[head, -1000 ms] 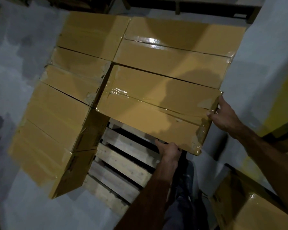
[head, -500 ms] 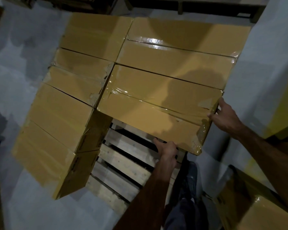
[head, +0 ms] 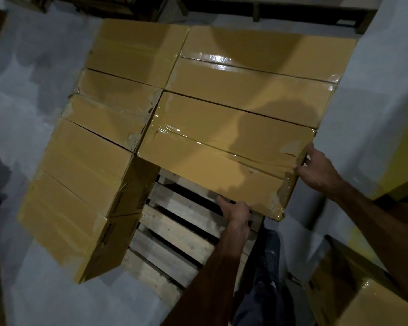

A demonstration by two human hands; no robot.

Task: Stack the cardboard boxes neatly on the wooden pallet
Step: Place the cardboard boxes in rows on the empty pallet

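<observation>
Box in hand: we hold the nearest cardboard box against the row behind it, its near edge over bare slats.
Left hand: our fingers curl under the near bottom edge, clamped there to bear the weight.
Right hand: thumb and fingers pinch the right end corner, likely to steer the box square.
Pallet: wooden slats show open in front, where the next boxes would go.
Stacked boxes: a column at left and a row at the back are packed touching.
Spare box: it waits on the floor at our right.
</observation>
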